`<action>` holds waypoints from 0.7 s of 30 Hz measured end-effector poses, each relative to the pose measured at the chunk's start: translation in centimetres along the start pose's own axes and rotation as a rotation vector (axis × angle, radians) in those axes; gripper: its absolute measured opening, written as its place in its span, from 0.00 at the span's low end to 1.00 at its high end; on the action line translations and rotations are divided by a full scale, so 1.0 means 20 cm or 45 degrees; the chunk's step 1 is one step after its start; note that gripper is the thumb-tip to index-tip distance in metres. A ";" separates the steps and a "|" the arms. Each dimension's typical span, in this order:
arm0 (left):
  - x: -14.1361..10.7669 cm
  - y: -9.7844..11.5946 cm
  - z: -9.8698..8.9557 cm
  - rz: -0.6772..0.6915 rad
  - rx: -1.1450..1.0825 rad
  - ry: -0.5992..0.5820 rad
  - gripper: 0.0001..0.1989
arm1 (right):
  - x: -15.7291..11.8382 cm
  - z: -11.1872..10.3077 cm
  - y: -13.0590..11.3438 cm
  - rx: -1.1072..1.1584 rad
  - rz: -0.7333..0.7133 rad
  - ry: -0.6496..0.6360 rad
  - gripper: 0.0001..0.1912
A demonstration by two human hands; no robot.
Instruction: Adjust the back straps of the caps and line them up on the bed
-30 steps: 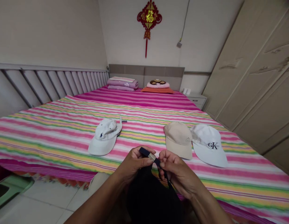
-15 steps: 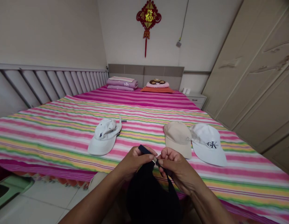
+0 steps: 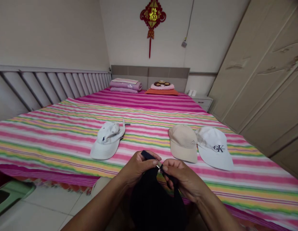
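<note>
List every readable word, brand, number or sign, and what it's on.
"CK": white cap at right.
"福": red wall hanging; its flanking characters are too small to read.
Beige cap: small logo, any lettering too small to read.
White cap at left: dark emblem, no readable letters.
Black cap: nothing readable.

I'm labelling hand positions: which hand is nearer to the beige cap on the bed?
Right. The right hand is just on the near side of the beige cap; the left hand is farther off, to the near left of the cap.

black cap (image 3: 156, 202) partly below bottom edge
</note>
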State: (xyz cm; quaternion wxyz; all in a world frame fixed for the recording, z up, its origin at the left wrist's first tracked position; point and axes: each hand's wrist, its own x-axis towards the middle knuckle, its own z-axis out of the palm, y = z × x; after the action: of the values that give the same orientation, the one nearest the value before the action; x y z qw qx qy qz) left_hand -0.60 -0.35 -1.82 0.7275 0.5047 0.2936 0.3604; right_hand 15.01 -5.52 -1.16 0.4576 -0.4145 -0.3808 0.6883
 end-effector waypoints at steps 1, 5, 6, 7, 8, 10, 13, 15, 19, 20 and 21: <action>0.00 0.00 0.00 0.005 0.014 0.000 0.10 | 0.00 0.00 0.00 0.002 -0.002 -0.001 0.13; -0.01 0.00 0.00 0.000 0.023 0.000 0.10 | 0.00 0.00 -0.01 -0.017 0.002 0.013 0.12; -0.01 0.01 -0.01 -0.007 0.005 -0.027 0.11 | 0.01 0.00 -0.01 -0.017 0.005 0.017 0.12; -0.01 0.03 -0.01 -0.011 -0.019 -0.075 0.12 | 0.01 -0.01 -0.01 -0.014 0.008 0.018 0.12; -0.01 0.04 -0.02 -0.016 -0.044 -0.137 0.13 | 0.01 -0.01 -0.02 -0.011 0.009 0.015 0.12; 0.01 0.08 -0.03 -0.069 -0.086 -0.258 0.19 | 0.01 -0.02 -0.02 -0.012 0.000 -0.003 0.12; 0.04 0.12 -0.06 -0.234 -0.053 -0.323 0.22 | 0.01 -0.02 -0.03 -0.050 -0.021 -0.016 0.11; 0.07 0.14 -0.07 -0.320 0.045 -0.345 0.15 | 0.00 -0.02 -0.04 -0.080 -0.036 -0.001 0.12; 0.09 0.13 -0.07 -0.412 0.193 -0.393 0.07 | 0.00 0.00 -0.05 -0.135 -0.056 0.034 0.12; 0.10 0.13 -0.07 -0.430 0.203 -0.399 0.06 | 0.00 0.00 -0.05 -0.138 -0.059 0.033 0.12; 0.10 0.12 -0.07 -0.443 0.209 -0.402 0.06 | 0.00 0.00 -0.05 -0.138 -0.063 0.028 0.12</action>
State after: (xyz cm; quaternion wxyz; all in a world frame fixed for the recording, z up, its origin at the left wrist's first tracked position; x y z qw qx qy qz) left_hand -1.25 2.54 -0.06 0.7720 0.5539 0.2872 0.1213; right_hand 15.36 -5.19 -0.35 0.4553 -0.4368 -0.4227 0.6506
